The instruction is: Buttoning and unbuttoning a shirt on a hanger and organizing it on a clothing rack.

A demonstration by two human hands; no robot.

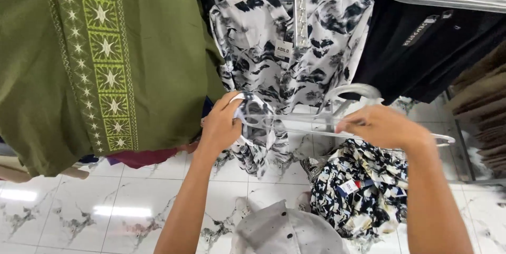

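here both hands (221, 122) (382, 126) grip a clear hanger (321, 122) and printed shirt (258, 133).

Two bare hands are in view: the left hand (221, 125) at nine o'clock of centre and the right hand (380, 126) at three o'clock. One clear plastic hanger (345, 107) sits between them. Hanging garments number three: one olive-green embroidered shirt (95, 59) at ten o'clock, one white shirt with black ink-blot print (287, 38) at twelve o'clock, and one black garment (432, 43) at two o'clock. One more white-and-black printed shirt (258, 133) is in the left hand. On the white marble-tile floor (105, 206) lie two garments: one dark blue-and-cream patterned shirt (358, 191) at five o'clock and one pale grey buttoned shirt (284, 230) at six o'clock
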